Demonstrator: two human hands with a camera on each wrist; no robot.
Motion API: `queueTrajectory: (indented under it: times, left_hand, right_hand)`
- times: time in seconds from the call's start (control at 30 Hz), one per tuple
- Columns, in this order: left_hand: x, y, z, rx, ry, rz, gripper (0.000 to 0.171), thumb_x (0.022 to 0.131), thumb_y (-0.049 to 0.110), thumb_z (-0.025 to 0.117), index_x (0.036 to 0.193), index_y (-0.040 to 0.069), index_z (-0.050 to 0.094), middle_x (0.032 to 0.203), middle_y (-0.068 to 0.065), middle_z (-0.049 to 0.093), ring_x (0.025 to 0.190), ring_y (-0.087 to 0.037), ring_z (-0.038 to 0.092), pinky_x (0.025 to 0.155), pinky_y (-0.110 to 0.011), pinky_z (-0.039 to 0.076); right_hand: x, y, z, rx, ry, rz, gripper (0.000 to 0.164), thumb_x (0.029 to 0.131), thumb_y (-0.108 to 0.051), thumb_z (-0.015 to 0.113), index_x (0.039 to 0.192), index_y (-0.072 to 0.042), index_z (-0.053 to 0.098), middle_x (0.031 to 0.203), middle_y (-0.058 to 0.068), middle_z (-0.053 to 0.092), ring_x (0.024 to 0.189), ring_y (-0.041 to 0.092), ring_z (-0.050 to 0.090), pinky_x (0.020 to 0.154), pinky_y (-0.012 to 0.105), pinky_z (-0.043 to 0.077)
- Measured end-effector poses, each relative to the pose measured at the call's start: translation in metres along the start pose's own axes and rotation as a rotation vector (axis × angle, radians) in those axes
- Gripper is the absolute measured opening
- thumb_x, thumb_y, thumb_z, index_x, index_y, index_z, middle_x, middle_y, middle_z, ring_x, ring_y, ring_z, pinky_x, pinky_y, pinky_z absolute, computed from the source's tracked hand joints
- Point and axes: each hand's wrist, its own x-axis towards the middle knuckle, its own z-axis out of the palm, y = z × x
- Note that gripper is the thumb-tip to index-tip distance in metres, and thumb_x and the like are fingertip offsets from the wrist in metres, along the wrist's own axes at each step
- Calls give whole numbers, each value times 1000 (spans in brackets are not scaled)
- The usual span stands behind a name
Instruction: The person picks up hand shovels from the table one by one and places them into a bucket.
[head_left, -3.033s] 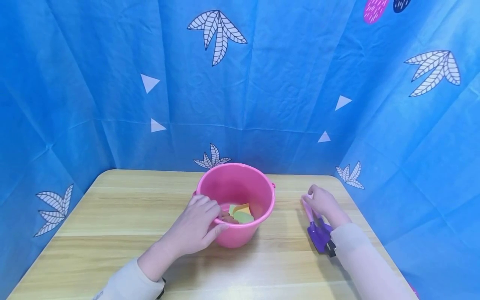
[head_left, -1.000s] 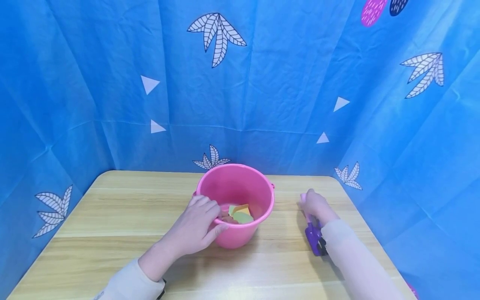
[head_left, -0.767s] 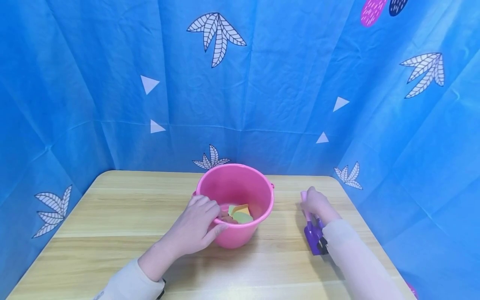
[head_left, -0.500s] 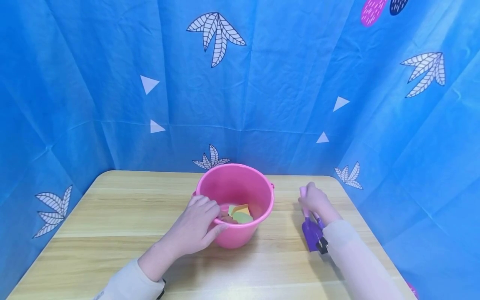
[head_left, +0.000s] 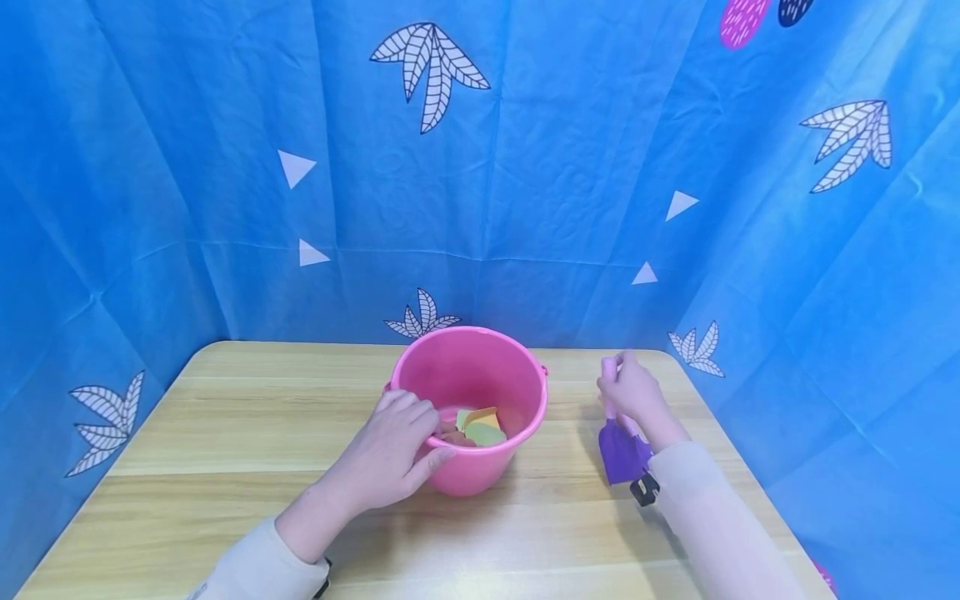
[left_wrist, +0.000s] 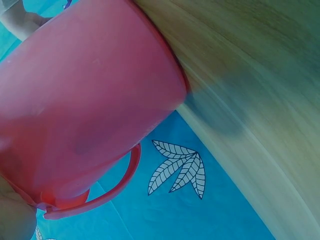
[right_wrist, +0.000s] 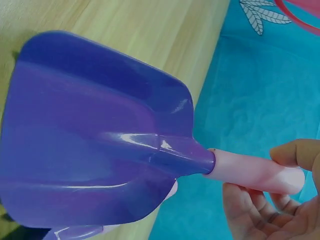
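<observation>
At the centre of the head view, the rim of a round pink plastic bucket (head_left: 474, 362) on the pale wood-grain counter (head_left: 247, 417) is gripped by the left hand (head_left: 390, 450), its fingers curled over the edge; small green (head_left: 485, 435), yellow and brown pieces are contained inside. At right of the frame, the pink cylindrical handle (right_wrist: 255, 172) of a broad purple plastic shovel (right_wrist: 100, 125) is pinched between fingers and thumb of the right hand (head_left: 636, 393), a second purple tool (right_wrist: 80, 232) being partly hidden behind the blade.
</observation>
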Motion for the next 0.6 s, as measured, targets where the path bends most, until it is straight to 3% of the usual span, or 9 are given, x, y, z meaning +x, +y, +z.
queueTrajectory:
  times: [0.33,0.6]
  left_hand:
    - [0,0,1,0,5,4,35,100,53,52,103,20,65,92,12,56,99,-11,47,102,-43,35]
    - [0,-2,4,8,17,12,34,100,52,52,101,21,64,91,12,56,98,-11,47,102,-43,34]
  right_hand:
    - [-3,-5,-5,4,99,-52,49,93,-25,61,127,2,37,101,23,65,84,33,64,75,48,52]
    - [-7,-13,-9,13,126,-82,46,95,-25,63,125,1,38,100,22,64,86,35,63,78,50,51]
